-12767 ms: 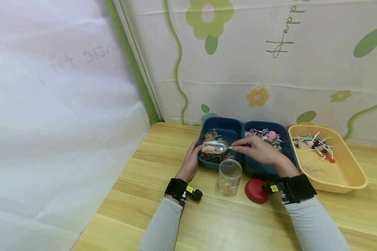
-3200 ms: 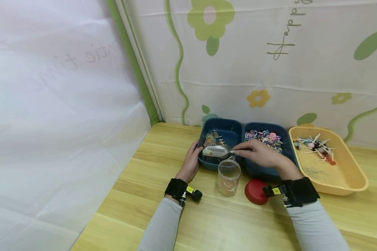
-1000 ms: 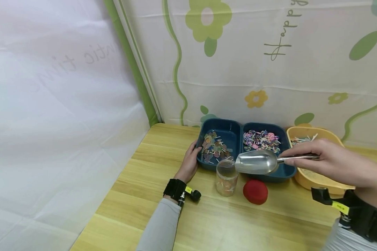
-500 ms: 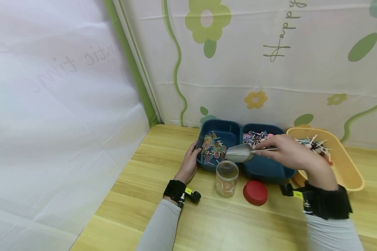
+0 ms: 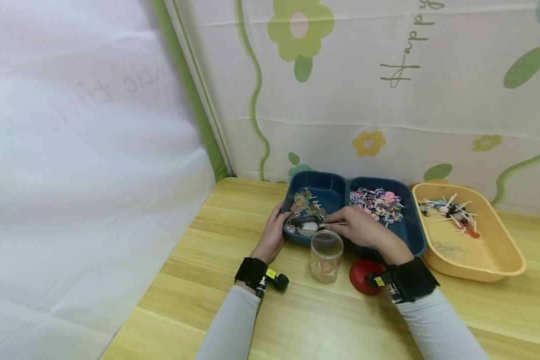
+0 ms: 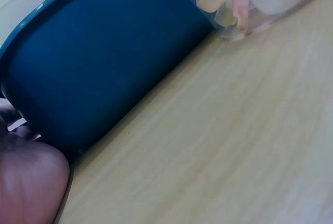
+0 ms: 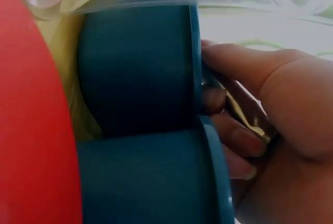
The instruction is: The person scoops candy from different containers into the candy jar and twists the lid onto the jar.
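As the scoop (image 5: 308,227) dips again among lollipops (image 5: 303,202), loading seemingly resumes: right hand (image 5: 364,228) pinching its handle (image 5: 333,223), left hand (image 5: 271,236) gripping the left tray (image 5: 332,195) at eight o'clock.

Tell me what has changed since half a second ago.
The right hand, keeping its grip on the metal scoop, has moved left and dipped it into the left blue bin. The left hand stays on that bin; the clear jar, red lid and yellow bin stay put.
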Action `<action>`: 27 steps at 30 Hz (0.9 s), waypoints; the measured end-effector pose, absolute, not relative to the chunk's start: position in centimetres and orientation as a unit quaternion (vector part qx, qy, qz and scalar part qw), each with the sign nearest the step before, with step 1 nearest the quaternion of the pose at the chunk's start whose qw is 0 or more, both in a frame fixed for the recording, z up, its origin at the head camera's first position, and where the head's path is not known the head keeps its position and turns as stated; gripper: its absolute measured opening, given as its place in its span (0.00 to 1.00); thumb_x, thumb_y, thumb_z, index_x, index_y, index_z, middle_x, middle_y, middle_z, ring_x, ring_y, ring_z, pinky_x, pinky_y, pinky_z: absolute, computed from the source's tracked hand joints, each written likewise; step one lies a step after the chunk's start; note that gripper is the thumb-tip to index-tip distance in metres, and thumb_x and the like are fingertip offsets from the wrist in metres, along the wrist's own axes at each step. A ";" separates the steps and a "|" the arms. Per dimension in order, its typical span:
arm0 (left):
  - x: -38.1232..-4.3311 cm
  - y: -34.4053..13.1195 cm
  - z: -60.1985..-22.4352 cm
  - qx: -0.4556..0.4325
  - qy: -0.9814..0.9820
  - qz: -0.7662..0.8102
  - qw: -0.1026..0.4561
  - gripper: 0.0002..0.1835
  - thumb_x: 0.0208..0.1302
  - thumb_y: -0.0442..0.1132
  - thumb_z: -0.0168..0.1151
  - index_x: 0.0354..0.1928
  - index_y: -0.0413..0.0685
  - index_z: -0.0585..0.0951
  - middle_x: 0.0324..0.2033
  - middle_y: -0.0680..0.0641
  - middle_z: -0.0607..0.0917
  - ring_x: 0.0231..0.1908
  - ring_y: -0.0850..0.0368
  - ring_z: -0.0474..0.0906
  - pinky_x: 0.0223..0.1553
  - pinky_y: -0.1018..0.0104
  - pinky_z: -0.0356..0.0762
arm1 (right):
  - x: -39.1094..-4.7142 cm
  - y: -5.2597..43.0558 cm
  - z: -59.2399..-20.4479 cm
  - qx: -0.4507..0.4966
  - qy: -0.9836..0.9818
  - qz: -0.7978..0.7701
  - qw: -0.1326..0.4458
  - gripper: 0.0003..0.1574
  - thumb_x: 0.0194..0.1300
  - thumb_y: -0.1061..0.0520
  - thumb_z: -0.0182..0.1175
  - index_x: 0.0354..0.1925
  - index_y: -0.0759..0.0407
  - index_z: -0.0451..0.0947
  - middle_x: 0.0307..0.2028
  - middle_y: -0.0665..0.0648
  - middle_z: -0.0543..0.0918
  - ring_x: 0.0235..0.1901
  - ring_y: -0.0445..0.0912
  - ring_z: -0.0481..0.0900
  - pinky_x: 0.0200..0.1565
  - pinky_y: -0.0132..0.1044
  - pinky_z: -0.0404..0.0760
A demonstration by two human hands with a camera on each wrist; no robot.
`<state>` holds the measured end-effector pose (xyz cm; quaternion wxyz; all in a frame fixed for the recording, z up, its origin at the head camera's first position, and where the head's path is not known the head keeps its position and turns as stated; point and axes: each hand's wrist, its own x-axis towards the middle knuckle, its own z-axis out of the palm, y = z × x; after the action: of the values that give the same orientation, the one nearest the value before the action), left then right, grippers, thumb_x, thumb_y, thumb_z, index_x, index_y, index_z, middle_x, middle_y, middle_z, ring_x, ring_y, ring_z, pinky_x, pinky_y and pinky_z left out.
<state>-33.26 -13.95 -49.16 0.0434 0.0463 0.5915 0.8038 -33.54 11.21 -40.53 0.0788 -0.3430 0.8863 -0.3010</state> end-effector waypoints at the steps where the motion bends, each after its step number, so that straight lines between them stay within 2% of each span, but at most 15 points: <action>1: -33.3 -14.0 -49.1 0.047 0.591 0.804 0.043 0.26 0.84 0.37 0.38 0.80 0.47 0.58 0.77 0.40 0.59 0.76 0.47 0.56 0.76 0.50 0.54 | -33.7 11.3 -40.7 -0.347 0.883 -0.305 0.078 0.14 0.74 0.58 0.62 0.53 0.59 0.88 0.48 0.58 0.89 0.45 0.47 0.85 0.43 0.43 0.84; 4: -33.3 -14.0 -49.2 0.048 0.590 0.805 0.042 0.26 0.84 0.37 0.38 0.80 0.47 0.58 0.77 0.40 0.59 0.75 0.47 0.57 0.75 0.50 0.55 | -34.0 11.6 -40.9 -0.357 0.873 -0.322 0.081 0.15 0.75 0.56 0.61 0.54 0.59 0.87 0.49 0.57 0.89 0.46 0.48 0.85 0.45 0.44 0.84; 9: -33.3 -14.1 -49.2 0.047 0.595 0.801 0.037 0.27 0.83 0.36 0.40 0.79 0.45 0.59 0.78 0.40 0.58 0.77 0.47 0.50 0.76 0.51 0.50 | -34.3 12.3 -41.1 -0.352 0.852 -0.375 0.103 0.17 0.76 0.57 0.59 0.57 0.60 0.86 0.52 0.59 0.87 0.49 0.50 0.84 0.49 0.43 0.84; 15: -33.5 -14.1 -49.3 0.051 0.586 0.808 0.036 0.26 0.83 0.36 0.38 0.79 0.43 0.59 0.77 0.39 0.60 0.76 0.48 0.52 0.75 0.54 0.52 | -34.5 13.3 -40.8 -0.338 0.837 -0.418 0.103 0.17 0.77 0.57 0.58 0.57 0.60 0.85 0.53 0.60 0.86 0.46 0.49 0.80 0.46 0.37 0.80; 21: -33.5 -13.9 -49.1 0.043 0.580 0.812 0.041 0.26 0.84 0.36 0.38 0.79 0.46 0.59 0.78 0.41 0.56 0.76 0.48 0.53 0.76 0.52 0.54 | -34.6 14.1 -40.3 -0.312 0.843 -0.428 0.095 0.16 0.77 0.54 0.59 0.56 0.56 0.86 0.52 0.57 0.86 0.49 0.48 0.79 0.51 0.39 0.79; 27: -33.2 -13.9 -49.0 0.042 0.583 0.810 0.041 0.26 0.83 0.38 0.38 0.79 0.48 0.60 0.77 0.42 0.59 0.76 0.49 0.55 0.75 0.52 0.56 | -34.4 14.9 -39.3 -0.307 0.849 -0.423 0.077 0.17 0.78 0.53 0.58 0.57 0.54 0.86 0.53 0.55 0.84 0.50 0.49 0.77 0.50 0.39 0.80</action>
<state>-33.19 -13.94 -48.98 0.0411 0.0423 0.5829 0.8104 -34.36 14.85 -39.33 0.0767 -0.3071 0.8491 -0.4228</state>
